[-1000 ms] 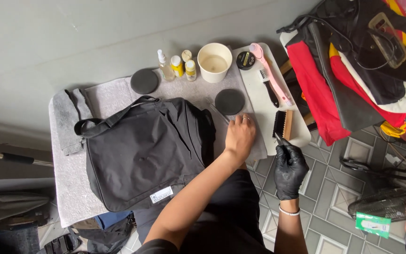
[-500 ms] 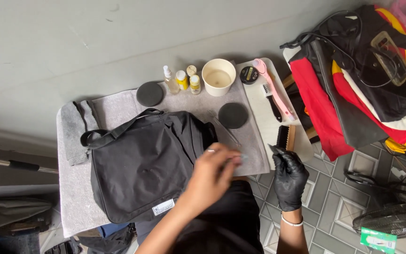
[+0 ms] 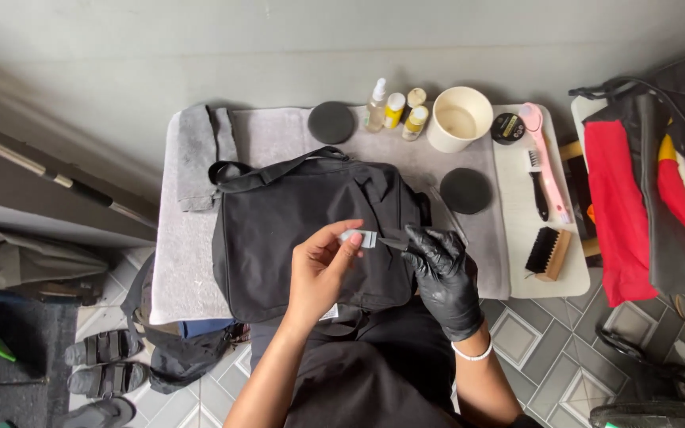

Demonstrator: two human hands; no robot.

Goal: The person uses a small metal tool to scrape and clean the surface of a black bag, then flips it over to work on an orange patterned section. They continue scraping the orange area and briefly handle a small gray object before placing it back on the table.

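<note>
A black shoulder bag (image 3: 279,230) lies flat on a grey towel (image 3: 184,269) that covers a small table. Over the bag's right half, my bare left hand (image 3: 323,265) pinches one end of a small pale strip (image 3: 358,237) between thumb and fingers. My right hand (image 3: 441,269), in a black glove, pinches the strip's dark other end. Both hands hover just above the bag's front panel. What the strip is, I cannot tell.
Behind the bag stand several small bottles (image 3: 394,111), a cream cup (image 3: 459,119) and two black round pads (image 3: 331,122). A white tray (image 3: 533,230) at right holds a pink brush (image 3: 545,150) and a wooden brush (image 3: 549,254). Red and black bags (image 3: 644,198) are piled further right. Sandals (image 3: 101,364) lie on the floor.
My left hand came back from beside the round pad to above the bag. My gloved right hand moved left from the wooden brush and now shares the small strip with it.
</note>
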